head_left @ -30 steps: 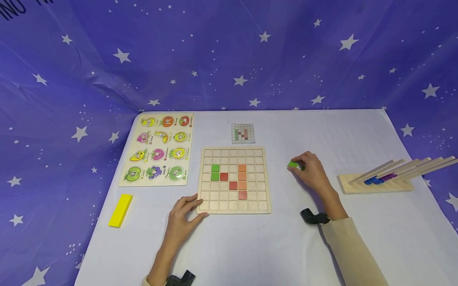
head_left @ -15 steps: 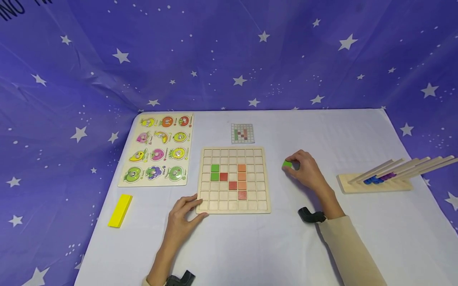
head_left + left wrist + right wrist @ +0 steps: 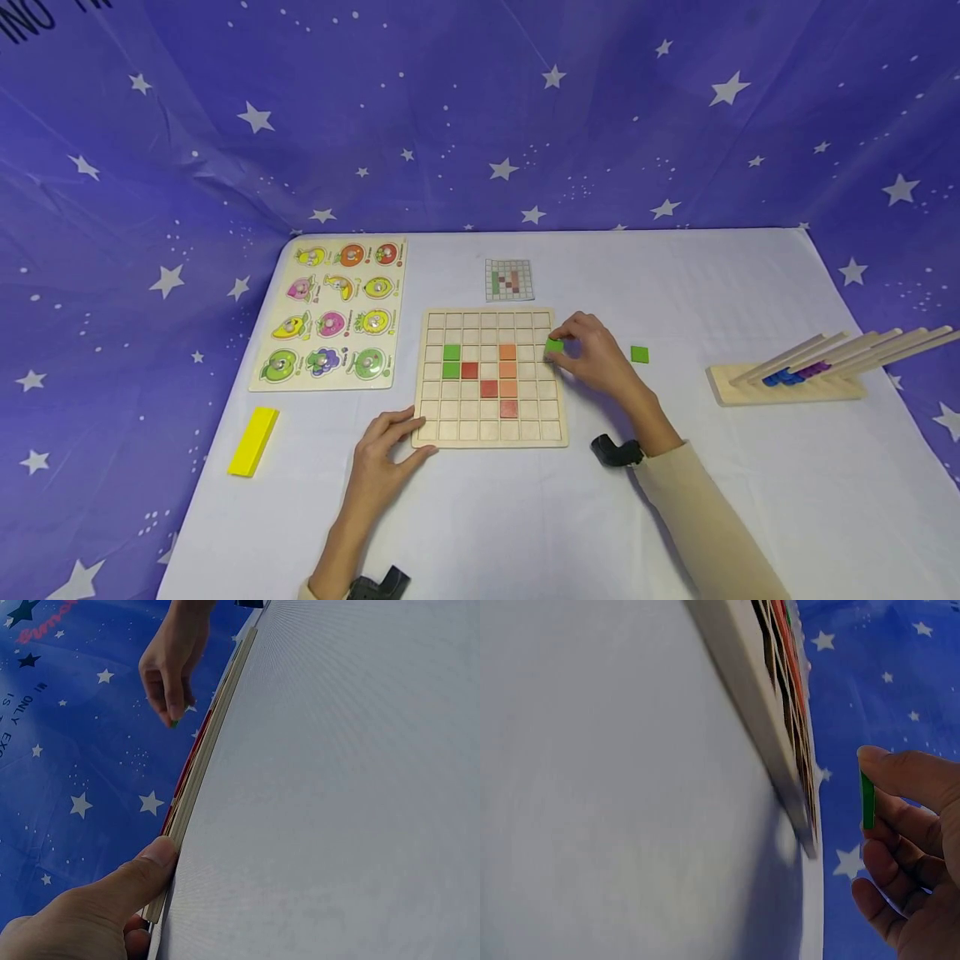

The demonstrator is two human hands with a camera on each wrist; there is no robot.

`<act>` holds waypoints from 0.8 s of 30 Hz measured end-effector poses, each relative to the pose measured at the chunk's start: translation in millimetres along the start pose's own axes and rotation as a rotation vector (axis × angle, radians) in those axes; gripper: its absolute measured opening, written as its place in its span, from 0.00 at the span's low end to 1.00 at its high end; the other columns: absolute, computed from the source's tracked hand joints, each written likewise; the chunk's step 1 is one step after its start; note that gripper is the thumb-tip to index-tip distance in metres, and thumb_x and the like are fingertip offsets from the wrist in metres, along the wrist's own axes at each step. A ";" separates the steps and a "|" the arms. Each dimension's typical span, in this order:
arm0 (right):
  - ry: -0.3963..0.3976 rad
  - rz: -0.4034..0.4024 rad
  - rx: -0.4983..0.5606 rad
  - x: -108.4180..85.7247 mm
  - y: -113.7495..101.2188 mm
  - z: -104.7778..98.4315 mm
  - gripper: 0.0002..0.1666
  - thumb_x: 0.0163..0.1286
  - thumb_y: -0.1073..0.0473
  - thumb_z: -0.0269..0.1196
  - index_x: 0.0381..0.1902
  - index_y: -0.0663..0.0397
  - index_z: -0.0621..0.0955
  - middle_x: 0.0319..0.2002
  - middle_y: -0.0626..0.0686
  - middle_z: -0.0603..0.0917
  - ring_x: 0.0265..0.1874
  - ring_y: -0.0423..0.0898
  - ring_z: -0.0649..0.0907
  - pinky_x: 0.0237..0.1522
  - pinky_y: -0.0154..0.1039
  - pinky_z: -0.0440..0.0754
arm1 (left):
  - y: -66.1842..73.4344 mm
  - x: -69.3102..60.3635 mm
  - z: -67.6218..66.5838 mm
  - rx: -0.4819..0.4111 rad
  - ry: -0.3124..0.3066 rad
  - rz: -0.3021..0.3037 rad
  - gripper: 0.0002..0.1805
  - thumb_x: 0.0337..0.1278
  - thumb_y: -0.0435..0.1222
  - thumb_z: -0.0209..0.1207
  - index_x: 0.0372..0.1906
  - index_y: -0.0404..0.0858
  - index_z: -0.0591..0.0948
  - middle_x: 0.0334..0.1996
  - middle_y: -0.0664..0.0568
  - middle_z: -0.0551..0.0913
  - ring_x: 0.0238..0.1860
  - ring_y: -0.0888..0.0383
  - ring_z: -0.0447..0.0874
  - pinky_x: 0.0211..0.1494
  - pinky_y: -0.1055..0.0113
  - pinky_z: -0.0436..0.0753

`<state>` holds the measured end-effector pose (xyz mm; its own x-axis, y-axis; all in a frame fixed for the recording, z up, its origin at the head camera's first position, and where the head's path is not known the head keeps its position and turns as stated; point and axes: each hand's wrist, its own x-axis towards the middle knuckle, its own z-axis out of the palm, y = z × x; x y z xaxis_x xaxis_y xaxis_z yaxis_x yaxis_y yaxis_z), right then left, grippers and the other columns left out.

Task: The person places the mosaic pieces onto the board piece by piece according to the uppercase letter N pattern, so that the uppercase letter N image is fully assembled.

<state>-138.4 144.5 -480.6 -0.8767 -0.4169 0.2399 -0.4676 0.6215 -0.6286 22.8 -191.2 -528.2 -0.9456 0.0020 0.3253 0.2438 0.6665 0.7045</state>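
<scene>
My right hand [image 3: 597,354] pinches a green square tile [image 3: 868,801] between thumb and fingers, raised over the right edge of the wooden grid board [image 3: 457,432]. At the board's near left corner, my left hand [image 3: 381,462] holds it, thumb along the front edge and fingers at the left side. In the board's cells lie two green tiles [image 3: 451,361], a column of orange tiles [image 3: 507,370] and a diagonal of red tiles [image 3: 489,389]. Another green tile [image 3: 640,355] lies on the cloth to the right of my right hand.
Behind the board lies a small pattern card [image 3: 509,280] with a coloured grid. A fruit peg puzzle [image 3: 395,333] and a yellow block [image 3: 253,442] are at the left. A wooden stand with slanted rods [image 3: 787,387] and blue and purple pieces is at the right.
My right hand has moved left with its green tile, from the open cloth to the board's right edge. The other green tile has come into sight behind it. My left hand stays put.
</scene>
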 end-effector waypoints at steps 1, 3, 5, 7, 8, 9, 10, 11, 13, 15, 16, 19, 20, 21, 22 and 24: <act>-0.004 -0.014 0.011 1.9 -3.4 2.3 0.15 0.54 0.61 0.75 0.39 0.60 0.85 0.37 0.54 0.81 0.40 0.50 0.77 0.44 0.46 0.77 | 0.2 0.2 0.1 0.005 0.000 -0.001 0.26 0.34 0.37 0.79 0.47 0.42 0.87 0.52 0.51 0.82 0.54 0.53 0.79 0.57 0.85 0.72; -0.017 -0.030 0.021 5.2 -9.8 6.8 0.15 0.54 0.61 0.76 0.39 0.60 0.85 0.37 0.53 0.81 0.40 0.50 0.77 0.44 0.45 0.77 | 0.5 0.5 0.1 0.002 0.001 -0.003 0.26 0.34 0.37 0.79 0.47 0.42 0.87 0.52 0.51 0.82 0.54 0.53 0.79 0.56 0.85 0.72; -0.030 -0.043 0.022 8.7 -16.1 12.0 0.15 0.54 0.61 0.75 0.39 0.59 0.85 0.38 0.53 0.81 0.40 0.49 0.77 0.44 0.45 0.78 | 0.6 0.7 0.2 0.002 0.001 -0.003 0.26 0.34 0.37 0.79 0.47 0.42 0.87 0.52 0.51 0.82 0.54 0.54 0.79 0.56 0.85 0.72; -0.048 -0.052 0.019 11.8 -22.3 17.2 0.15 0.55 0.60 0.75 0.39 0.58 0.85 0.38 0.52 0.81 0.41 0.48 0.76 0.45 0.45 0.78 | 0.7 0.9 0.2 0.006 0.001 -0.001 0.26 0.34 0.37 0.79 0.47 0.42 0.87 0.52 0.51 0.82 0.54 0.54 0.79 0.56 0.86 0.71; -0.057 -0.053 0.018 13.2 -25.3 19.9 0.15 0.55 0.60 0.75 0.39 0.57 0.85 0.38 0.52 0.81 0.41 0.48 0.76 0.46 0.45 0.79 | 0.7 1.0 0.2 0.006 0.000 -0.002 0.26 0.34 0.37 0.79 0.47 0.42 0.87 0.52 0.51 0.82 0.54 0.54 0.79 0.56 0.86 0.71; -0.067 -0.051 0.021 14.5 -28.7 22.7 0.15 0.56 0.59 0.75 0.40 0.57 0.85 0.39 0.51 0.81 0.42 0.47 0.76 0.47 0.45 0.79 | 0.7 1.1 0.1 0.005 0.000 -0.002 0.26 0.34 0.37 0.79 0.47 0.42 0.87 0.52 0.51 0.81 0.54 0.54 0.79 0.57 0.86 0.71; -0.077 -0.054 0.023 15.8 -32.0 25.6 0.15 0.56 0.59 0.75 0.40 0.57 0.85 0.39 0.51 0.81 0.42 0.47 0.76 0.47 0.45 0.79 | 0.6 1.1 0.1 0.003 0.000 -0.003 0.26 0.34 0.37 0.79 0.47 0.42 0.86 0.52 0.51 0.81 0.54 0.54 0.79 0.57 0.86 0.71; -0.087 -0.055 0.026 16.9 -35.3 28.5 0.15 0.56 0.58 0.74 0.40 0.57 0.85 0.39 0.50 0.81 0.42 0.46 0.76 0.48 0.44 0.79 | 0.6 1.2 0.1 0.004 0.001 -0.003 0.26 0.34 0.37 0.79 0.47 0.42 0.86 0.52 0.51 0.81 0.54 0.54 0.79 0.57 0.86 0.71; -0.107 -0.064 0.029 18.5 -41.9 34.3 0.15 0.57 0.58 0.74 0.40 0.57 0.85 0.39 0.49 0.80 0.41 0.45 0.75 0.47 0.43 0.79 | 0.5 1.0 0.1 0.002 0.002 -0.002 0.26 0.34 0.36 0.79 0.47 0.42 0.87 0.52 0.51 0.81 0.55 0.53 0.79 0.57 0.86 0.71; -0.125 -0.076 0.025 19.4 -48.0 40.4 0.15 0.57 0.57 0.74 0.40 0.56 0.85 0.38 0.48 0.79 0.40 0.44 0.74 0.44 0.42 0.78 | 0.3 0.6 0.1 0.001 0.002 -0.004 0.26 0.34 0.36 0.79 0.47 0.42 0.87 0.52 0.51 0.81 0.55 0.53 0.79 0.57 0.86 0.71; -0.133 -0.086 0.019 19.6 -50.6 43.5 0.15 0.57 0.57 0.74 0.40 0.56 0.85 0.38 0.48 0.79 0.39 0.44 0.73 0.43 0.41 0.77 | 0.3 0.4 0.2 0.003 0.001 -0.004 0.26 0.34 0.36 0.79 0.47 0.42 0.87 0.52 0.51 0.82 0.55 0.53 0.79 0.57 0.86 0.71; -0.153 -0.107 0.009 19.7 -58.2 51.8 0.15 0.57 0.56 0.74 0.40 0.56 0.85 0.38 0.48 0.79 0.39 0.43 0.72 0.42 0.39 0.76 | 0.3 -0.1 0.2 0.004 -0.001 -0.009 0.26 0.34 0.37 0.79 0.47 0.42 0.87 0.52 0.51 0.82 0.55 0.54 0.79 0.57 0.86 0.71; -0.162 -0.107 0.009 19.8 -60.5 54.4 0.15 0.57 0.55 0.74 0.40 0.56 0.85 0.38 0.48 0.80 0.39 0.43 0.72 0.42 0.39 0.76 | 0.3 -0.1 0.2 0.004 -0.002 -0.011 0.26 0.34 0.37 0.79 0.47 0.42 0.87 0.52 0.51 0.81 0.55 0.54 0.78 0.57 0.86 0.71; -0.170 -0.107 0.005 19.9 -62.6 57.0 0.15 0.58 0.55 0.74 0.40 0.55 0.85 0.39 0.47 0.80 0.39 0.43 0.72 0.42 0.39 0.76 | 0.3 -0.1 0.1 0.002 -0.003 -0.013 0.26 0.34 0.37 0.79 0.47 0.42 0.87 0.52 0.51 0.81 0.55 0.54 0.78 0.57 0.86 0.71; -0.178 -0.105 0.004 19.8 -65.0 59.1 0.14 0.58 0.55 0.73 0.40 0.55 0.85 0.39 0.47 0.80 0.39 0.43 0.72 0.43 0.39 0.76 | 0.4 0.0 0.0 0.001 -0.005 -0.014 0.26 0.34 0.37 0.79 0.47 0.42 0.87 0.53 0.51 0.81 0.55 0.54 0.78 0.57 0.86 0.71; -0.191 -0.103 0.007 20.0 -70.1 62.8 0.14 0.59 0.55 0.73 0.40 0.54 0.85 0.40 0.46 0.80 0.40 0.43 0.72 0.43 0.39 0.76 | 0.5 0.1 -0.3 0.000 -0.007 -0.016 0.26 0.34 0.37 0.79 0.47 0.42 0.87 0.53 0.52 0.81 0.55 0.54 0.78 0.56 0.86 0.71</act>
<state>-116.1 50.9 -478.2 -0.7865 -0.5968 0.1589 -0.5524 0.5648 -0.6131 22.9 -191.1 -527.7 -0.9509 -0.0041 0.3095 0.2282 0.6664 0.7098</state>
